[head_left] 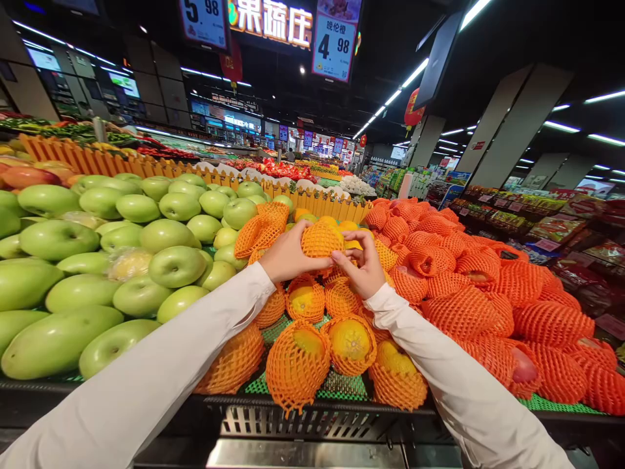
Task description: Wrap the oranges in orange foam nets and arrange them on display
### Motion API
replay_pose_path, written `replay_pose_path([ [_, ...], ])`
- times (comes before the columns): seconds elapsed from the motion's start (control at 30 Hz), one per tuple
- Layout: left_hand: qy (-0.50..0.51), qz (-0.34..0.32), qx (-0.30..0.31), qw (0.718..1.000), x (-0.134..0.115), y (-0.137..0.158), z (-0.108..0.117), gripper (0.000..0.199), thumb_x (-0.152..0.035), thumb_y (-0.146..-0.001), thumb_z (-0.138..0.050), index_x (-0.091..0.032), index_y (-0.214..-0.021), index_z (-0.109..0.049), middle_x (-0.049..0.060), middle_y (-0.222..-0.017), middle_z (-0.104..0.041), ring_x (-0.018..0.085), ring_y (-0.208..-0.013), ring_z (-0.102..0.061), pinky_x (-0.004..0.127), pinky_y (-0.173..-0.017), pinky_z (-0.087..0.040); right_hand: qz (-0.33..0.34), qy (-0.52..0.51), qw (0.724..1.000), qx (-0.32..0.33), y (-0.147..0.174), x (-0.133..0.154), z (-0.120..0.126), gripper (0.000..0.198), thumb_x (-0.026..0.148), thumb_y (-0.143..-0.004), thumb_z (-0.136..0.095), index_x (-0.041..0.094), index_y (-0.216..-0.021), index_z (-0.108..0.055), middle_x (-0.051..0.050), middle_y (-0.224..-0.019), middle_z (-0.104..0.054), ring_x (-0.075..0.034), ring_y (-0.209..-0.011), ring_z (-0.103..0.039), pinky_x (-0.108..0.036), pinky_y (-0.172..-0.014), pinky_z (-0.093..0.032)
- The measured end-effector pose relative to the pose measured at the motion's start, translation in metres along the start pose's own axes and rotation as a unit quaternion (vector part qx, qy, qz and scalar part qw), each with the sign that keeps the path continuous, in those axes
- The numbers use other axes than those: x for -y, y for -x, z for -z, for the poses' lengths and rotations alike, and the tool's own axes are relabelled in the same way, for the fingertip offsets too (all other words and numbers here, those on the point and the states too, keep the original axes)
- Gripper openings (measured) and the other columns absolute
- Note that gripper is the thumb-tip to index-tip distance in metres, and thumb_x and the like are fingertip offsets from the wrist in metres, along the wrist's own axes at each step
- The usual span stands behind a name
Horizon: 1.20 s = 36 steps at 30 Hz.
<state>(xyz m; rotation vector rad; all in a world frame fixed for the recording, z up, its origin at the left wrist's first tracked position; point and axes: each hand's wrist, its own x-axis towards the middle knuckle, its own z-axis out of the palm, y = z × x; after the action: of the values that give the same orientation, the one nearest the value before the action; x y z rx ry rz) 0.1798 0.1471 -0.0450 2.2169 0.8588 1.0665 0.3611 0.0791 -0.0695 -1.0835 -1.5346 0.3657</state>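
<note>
My left hand (291,254) is wrapped round an orange (322,240) in an orange foam net, with the thumb along its lower side. At the fruit's right side, my right hand (362,264) has its fingers bent and its thumb against the net. The held orange is raised over a pile of other oranges. Just below lie several netted oranges, among them a netted orange (299,365) at the front edge and a netted orange (350,342) beside it. Left of my left hand is a loose foam net (263,228). Bare yellow-orange fruit shows behind my hands.
Green apples (166,234) fill the left side. Reddish fruit in red foam nets (459,303) is heaped on the right. A black basket edge (303,420) runs along the front, and an orange picket divider (205,176) stands behind. Price screens (336,39) hang overhead.
</note>
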Motion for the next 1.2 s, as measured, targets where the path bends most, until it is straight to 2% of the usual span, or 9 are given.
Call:
replay_pose_path([
  [0.2,0.142,0.050,0.027,0.988,0.005,-0.003,-0.003,0.078,-0.056,-0.059,-0.083,-0.014,-0.119,-0.056,0.016,-0.127,-0.066,0.033,-0.117,-0.064,0.050,-0.104,-0.048,0.007,-0.011,1.000,0.027,-0.007,-0.007,0.001,0.084,0.079,-0.072,-0.064,0.002,-0.096,-0.043,-0.009,-0.126,-0.045,0.005,-0.096,-0.048,-0.004,-0.080,-0.046],
  [0.37,0.250,0.077,0.079,0.962,0.002,0.000,-0.005,0.076,-0.054,-0.065,-0.079,-0.014,-0.123,-0.051,0.017,-0.135,-0.061,0.032,-0.127,-0.058,0.049,-0.113,-0.042,-0.069,-0.055,0.995,-0.047,-0.012,-0.005,0.003,0.095,0.087,-0.061,-0.066,0.004,-0.100,-0.042,-0.005,-0.100,-0.050,0.008,-0.076,-0.040,-0.003,-0.065,-0.038],
  [0.47,0.267,0.079,0.042,0.960,-0.002,0.002,-0.005,0.076,-0.057,-0.067,-0.076,-0.016,-0.122,-0.042,0.017,-0.133,-0.059,0.033,-0.126,-0.058,0.051,-0.111,-0.043,-0.110,-0.088,0.988,-0.060,-0.011,-0.005,0.005,0.104,0.093,-0.057,-0.063,0.007,-0.112,-0.042,-0.007,-0.115,-0.050,0.006,-0.084,-0.045,-0.004,-0.068,-0.041],
  [0.63,0.170,-0.077,0.029,0.982,-0.002,0.003,-0.008,0.086,-0.048,-0.061,-0.085,-0.020,-0.121,-0.029,0.017,-0.128,-0.054,0.033,-0.119,-0.059,0.053,-0.104,-0.047,-0.132,-0.132,0.981,0.050,-0.003,-0.002,-0.002,0.121,0.090,-0.056,-0.068,0.016,-0.144,-0.028,-0.007,-0.132,-0.044,0.002,-0.099,-0.051,-0.008,-0.082,-0.049],
  [0.77,0.038,-0.195,0.083,0.977,0.000,0.003,-0.008,0.086,-0.050,-0.066,-0.083,-0.020,-0.130,-0.034,0.018,-0.141,-0.044,0.034,-0.137,-0.043,0.054,-0.118,-0.033,-0.116,-0.071,0.988,-0.079,-0.008,-0.010,-0.003,0.107,0.088,-0.056,-0.065,0.007,-0.123,-0.044,-0.007,-0.124,-0.049,0.000,-0.106,-0.050,-0.007,-0.090,-0.045],
  [0.83,0.022,-0.179,0.031,0.983,0.003,0.001,-0.005,0.079,-0.052,-0.077,-0.073,-0.020,-0.137,-0.034,0.017,-0.145,-0.042,0.033,-0.140,-0.040,0.054,-0.119,-0.030,-0.117,-0.056,0.972,-0.195,-0.015,-0.019,0.005,0.108,0.097,-0.061,-0.048,0.005,-0.117,-0.043,-0.008,-0.121,-0.051,0.000,-0.103,-0.049,-0.008,-0.087,-0.044],
  [0.93,-0.011,-0.080,-0.077,0.994,0.013,-0.004,0.002,0.057,-0.045,-0.085,-0.062,-0.020,-0.133,-0.044,0.014,-0.142,-0.049,0.032,-0.136,-0.043,0.054,-0.116,-0.033,-0.133,-0.086,0.936,-0.314,-0.024,-0.032,0.023,0.103,0.095,-0.074,-0.033,0.009,-0.131,-0.037,-0.009,-0.127,-0.048,-0.001,-0.106,-0.052,-0.009,-0.084,-0.046],
  [1.07,-0.058,0.050,-0.165,0.983,0.025,-0.012,0.013,0.041,-0.037,-0.083,-0.061,-0.018,-0.119,-0.053,0.013,-0.133,-0.056,0.034,-0.131,-0.047,0.052,-0.115,-0.034,-0.178,-0.212,0.906,-0.321,-0.027,-0.031,0.033,0.095,0.085,-0.084,-0.035,0.014,-0.148,-0.024,-0.012,-0.136,-0.044,-0.004,-0.106,-0.057,-0.017,-0.079,-0.053],
  [1.2,-0.105,0.088,-0.234,0.962,0.030,-0.014,0.022,0.036,-0.030,-0.085,-0.058,-0.018,-0.119,-0.055,0.013,-0.131,-0.056,0.032,-0.131,-0.047,0.050,-0.119,-0.029,-0.198,-0.222,0.892,-0.340,-0.025,-0.020,0.026,0.102,0.068,-0.077,-0.065,0.015,-0.150,-0.018,-0.010,-0.136,-0.045,-0.002,-0.103,-0.059,-0.014,-0.074,-0.055],
])
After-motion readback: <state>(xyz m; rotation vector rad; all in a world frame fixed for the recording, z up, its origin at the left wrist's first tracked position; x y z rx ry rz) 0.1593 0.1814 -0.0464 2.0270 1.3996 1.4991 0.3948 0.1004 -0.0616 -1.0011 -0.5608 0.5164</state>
